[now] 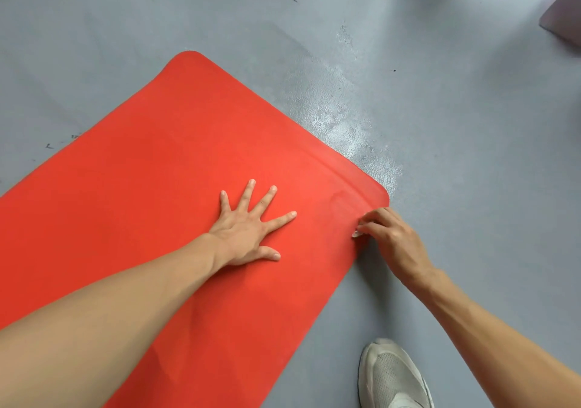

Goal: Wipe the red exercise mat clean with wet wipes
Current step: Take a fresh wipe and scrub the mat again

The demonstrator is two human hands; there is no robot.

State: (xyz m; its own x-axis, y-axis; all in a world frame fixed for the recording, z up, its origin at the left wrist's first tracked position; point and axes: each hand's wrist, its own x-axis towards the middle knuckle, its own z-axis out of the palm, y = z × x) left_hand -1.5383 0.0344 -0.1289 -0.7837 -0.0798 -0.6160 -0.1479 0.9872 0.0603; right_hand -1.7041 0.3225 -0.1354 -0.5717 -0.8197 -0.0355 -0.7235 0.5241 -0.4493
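The red exercise mat (176, 162) lies flat on the grey floor and runs from the lower left to the upper middle. My left hand (248, 231) presses flat on the mat with its fingers spread. My right hand (390, 238) is at the mat's right edge near its rounded corner, fingers curled round a small white wet wipe (356, 234). Only a sliver of the wipe shows under the fingers.
A white sneaker (393, 376) stands on the grey floor (471, 140) at the lower right. A pale pink block (566, 11) sits at the top right corner. A shiny patch of floor lies beside the mat's far right edge.
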